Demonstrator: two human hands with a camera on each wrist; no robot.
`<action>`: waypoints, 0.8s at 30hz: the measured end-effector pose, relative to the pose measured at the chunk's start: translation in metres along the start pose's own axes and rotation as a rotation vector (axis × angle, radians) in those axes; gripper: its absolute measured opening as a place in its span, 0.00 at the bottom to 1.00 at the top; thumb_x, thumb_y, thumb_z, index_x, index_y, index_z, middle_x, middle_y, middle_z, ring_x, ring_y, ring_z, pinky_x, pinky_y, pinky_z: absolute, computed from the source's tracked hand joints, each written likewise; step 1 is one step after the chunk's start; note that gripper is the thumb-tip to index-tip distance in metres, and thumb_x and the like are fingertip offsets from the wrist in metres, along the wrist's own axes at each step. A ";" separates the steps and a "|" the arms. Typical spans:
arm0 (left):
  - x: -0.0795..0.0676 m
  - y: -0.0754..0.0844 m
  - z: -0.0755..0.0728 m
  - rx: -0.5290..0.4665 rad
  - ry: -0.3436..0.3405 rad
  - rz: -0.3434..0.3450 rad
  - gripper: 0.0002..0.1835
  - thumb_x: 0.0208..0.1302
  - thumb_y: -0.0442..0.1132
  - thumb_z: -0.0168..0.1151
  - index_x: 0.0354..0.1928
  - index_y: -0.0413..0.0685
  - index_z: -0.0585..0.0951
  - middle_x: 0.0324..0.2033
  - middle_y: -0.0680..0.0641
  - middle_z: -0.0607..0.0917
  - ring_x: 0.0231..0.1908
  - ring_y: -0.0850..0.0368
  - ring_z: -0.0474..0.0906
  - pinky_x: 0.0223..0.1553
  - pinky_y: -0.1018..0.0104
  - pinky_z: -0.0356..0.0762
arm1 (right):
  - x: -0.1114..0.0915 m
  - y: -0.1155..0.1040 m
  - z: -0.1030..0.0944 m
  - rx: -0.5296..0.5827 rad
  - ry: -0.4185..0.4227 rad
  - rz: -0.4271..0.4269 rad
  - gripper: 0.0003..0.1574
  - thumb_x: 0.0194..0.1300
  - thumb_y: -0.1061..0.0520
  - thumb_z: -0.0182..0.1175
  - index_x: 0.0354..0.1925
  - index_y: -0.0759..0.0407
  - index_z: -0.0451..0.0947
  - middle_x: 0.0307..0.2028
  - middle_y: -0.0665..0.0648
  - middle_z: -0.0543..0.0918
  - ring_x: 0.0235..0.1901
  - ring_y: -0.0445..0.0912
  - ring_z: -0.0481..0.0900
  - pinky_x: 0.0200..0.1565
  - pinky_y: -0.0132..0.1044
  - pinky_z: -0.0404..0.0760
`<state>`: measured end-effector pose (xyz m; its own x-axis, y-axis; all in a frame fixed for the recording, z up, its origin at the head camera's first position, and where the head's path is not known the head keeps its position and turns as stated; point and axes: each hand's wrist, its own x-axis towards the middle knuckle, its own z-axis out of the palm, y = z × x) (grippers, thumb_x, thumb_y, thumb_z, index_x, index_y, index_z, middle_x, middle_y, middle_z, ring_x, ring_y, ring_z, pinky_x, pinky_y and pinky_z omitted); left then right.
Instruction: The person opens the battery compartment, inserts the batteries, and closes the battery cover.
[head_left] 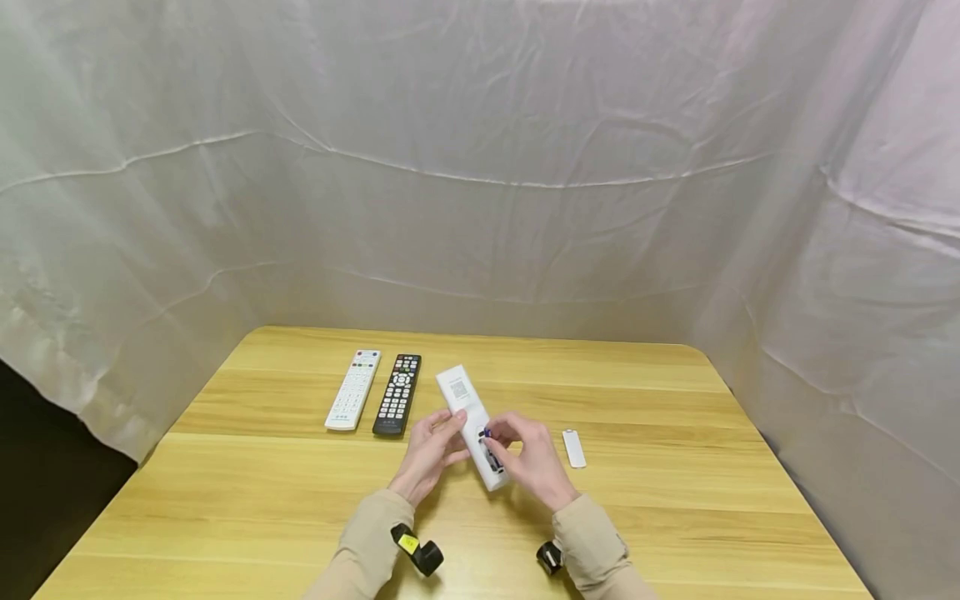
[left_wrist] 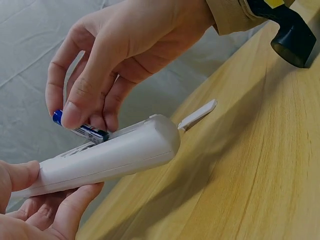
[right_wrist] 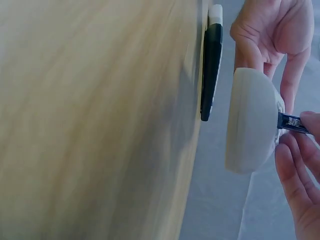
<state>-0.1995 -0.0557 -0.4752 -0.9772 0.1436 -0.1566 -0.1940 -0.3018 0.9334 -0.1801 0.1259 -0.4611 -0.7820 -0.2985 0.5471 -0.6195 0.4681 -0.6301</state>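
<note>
My left hand [head_left: 429, 457] grips a white remote control [head_left: 462, 408], its back turned up and its battery compartment uncovered. Between the thumb and fingers of my right hand [head_left: 534, 465] is a battery [left_wrist: 89, 132] with a blue end, pinched and tilted. Its lower end meets the compartment in the left wrist view. Seen from the right wrist, the battery [right_wrist: 292, 123] sticks out of the remote's back. Something dark and metallic shows inside the lower compartment [head_left: 495, 458]. The remote is held above the table, its end toward me.
A small white battery cover [head_left: 573, 448] lies on the wooden table [head_left: 675, 500], right of my right hand. To the left, a white remote [head_left: 354, 390] and a black remote [head_left: 397, 393] lie side by side, buttons up. Pale curtains [head_left: 480, 233] hang around the table.
</note>
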 end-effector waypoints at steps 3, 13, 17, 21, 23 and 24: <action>0.000 0.001 0.000 -0.006 -0.002 0.002 0.25 0.74 0.40 0.57 0.65 0.31 0.69 0.50 0.39 0.86 0.39 0.59 0.86 0.44 0.64 0.91 | 0.000 0.000 0.000 -0.017 -0.021 -0.012 0.11 0.56 0.69 0.71 0.39 0.63 0.81 0.30 0.56 0.88 0.28 0.41 0.83 0.33 0.29 0.87; 0.001 0.000 0.000 -0.006 0.002 0.003 0.26 0.74 0.40 0.57 0.66 0.31 0.68 0.54 0.35 0.85 0.39 0.59 0.86 0.45 0.61 0.91 | 0.000 0.002 0.000 -0.016 -0.088 -0.031 0.12 0.55 0.71 0.70 0.37 0.65 0.80 0.28 0.58 0.87 0.26 0.40 0.82 0.31 0.27 0.85; 0.000 0.000 0.000 -0.006 0.011 0.006 0.25 0.74 0.40 0.58 0.65 0.31 0.68 0.54 0.34 0.84 0.39 0.59 0.86 0.45 0.62 0.91 | -0.001 0.003 0.000 -0.020 -0.110 -0.028 0.11 0.54 0.72 0.70 0.36 0.64 0.80 0.27 0.58 0.87 0.25 0.39 0.81 0.29 0.26 0.85; -0.001 0.000 0.001 -0.013 0.017 0.012 0.25 0.74 0.40 0.58 0.65 0.31 0.69 0.53 0.35 0.85 0.40 0.58 0.86 0.45 0.62 0.91 | -0.001 0.003 0.000 -0.037 -0.127 -0.018 0.11 0.55 0.71 0.71 0.35 0.63 0.80 0.28 0.57 0.88 0.25 0.37 0.80 0.29 0.25 0.83; -0.002 0.001 0.001 -0.009 0.016 0.017 0.25 0.74 0.40 0.58 0.65 0.31 0.69 0.54 0.35 0.85 0.40 0.58 0.86 0.46 0.61 0.91 | -0.001 0.002 0.000 -0.044 -0.136 0.005 0.10 0.55 0.70 0.71 0.35 0.62 0.80 0.28 0.56 0.88 0.25 0.36 0.79 0.29 0.24 0.83; -0.002 0.001 0.002 -0.008 0.016 0.017 0.25 0.73 0.40 0.59 0.65 0.31 0.69 0.53 0.36 0.85 0.40 0.59 0.86 0.46 0.62 0.91 | -0.001 0.002 0.000 -0.048 -0.138 0.009 0.10 0.56 0.70 0.71 0.35 0.62 0.80 0.28 0.56 0.88 0.25 0.35 0.78 0.29 0.24 0.82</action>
<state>-0.1977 -0.0546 -0.4739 -0.9816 0.1235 -0.1457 -0.1778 -0.3120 0.9333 -0.1807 0.1273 -0.4629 -0.7916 -0.4043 0.4583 -0.6110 0.5094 -0.6060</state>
